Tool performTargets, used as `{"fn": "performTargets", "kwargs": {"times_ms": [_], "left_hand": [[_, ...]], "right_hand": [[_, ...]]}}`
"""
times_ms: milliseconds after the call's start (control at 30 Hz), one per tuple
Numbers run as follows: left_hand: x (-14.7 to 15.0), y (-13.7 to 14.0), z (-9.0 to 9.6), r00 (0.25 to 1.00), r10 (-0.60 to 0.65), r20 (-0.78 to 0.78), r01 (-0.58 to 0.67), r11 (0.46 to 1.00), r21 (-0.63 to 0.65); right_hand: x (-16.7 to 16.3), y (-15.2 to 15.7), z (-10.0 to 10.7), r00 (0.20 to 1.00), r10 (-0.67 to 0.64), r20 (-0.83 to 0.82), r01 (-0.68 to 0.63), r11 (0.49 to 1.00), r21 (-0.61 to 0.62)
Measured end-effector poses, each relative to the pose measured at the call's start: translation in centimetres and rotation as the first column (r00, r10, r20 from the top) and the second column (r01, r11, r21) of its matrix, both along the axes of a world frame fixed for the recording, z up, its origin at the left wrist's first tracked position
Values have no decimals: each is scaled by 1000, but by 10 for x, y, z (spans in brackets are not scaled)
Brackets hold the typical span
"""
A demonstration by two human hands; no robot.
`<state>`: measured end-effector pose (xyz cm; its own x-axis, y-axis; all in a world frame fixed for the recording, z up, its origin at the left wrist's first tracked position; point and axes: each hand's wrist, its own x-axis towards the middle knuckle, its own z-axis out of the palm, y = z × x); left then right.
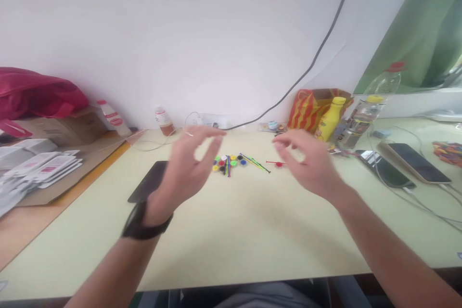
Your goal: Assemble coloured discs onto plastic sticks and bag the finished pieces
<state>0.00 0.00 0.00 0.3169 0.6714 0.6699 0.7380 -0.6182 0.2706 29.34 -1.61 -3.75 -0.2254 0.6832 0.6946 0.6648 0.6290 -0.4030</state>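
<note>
Both hands hover over the pale table [231,231], slightly smeared by motion. My left hand [186,168], with a black band at the wrist, has curved fingers, its thumb a little apart from the index finger and nothing visible between them. My right hand [306,163] mirrors it, fingers curled loosely and thumb just short of the index finger. Between them lies a cluster of small colourful round pieces [243,162] with a bundle of thin coloured sticks [227,166]. More sticks [255,162] lie fanned out to the right. Close to my right fingertips is a red round piece [278,165] by a red stick.
A dark phone [149,183] lies beside my left hand. Further left are stacked white packets [54,168] and a box under a red bag [39,91]. At the right stand a striped bag [301,108], a yellow bottle [330,120], clear bottles and two phones with cables [418,161].
</note>
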Motion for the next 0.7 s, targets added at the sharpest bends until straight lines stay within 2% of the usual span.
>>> {"fn": "performTargets", "kwargs": {"times_ms": [133,200,300,500,700], "left_hand": [[12,35,-58,960,-72,-272,25,984,-174],[17,46,-86,936,-68,-345,9,985,-172],[22,50,-112,918,-52,-393,2,992,-127],[28,45,-123,885,-78,-460,32,994,-107],[23,51,-129,916,-76,-393,39,994,-101]], "right_hand": [[-13,26,-57,956,28,293,45,970,-238],[-16,30,-81,924,46,380,75,952,-297],[-18,28,-97,895,46,443,105,945,-309],[-20,27,-99,910,49,413,106,933,-343],[-24,29,-106,941,49,333,87,920,-381]]}}
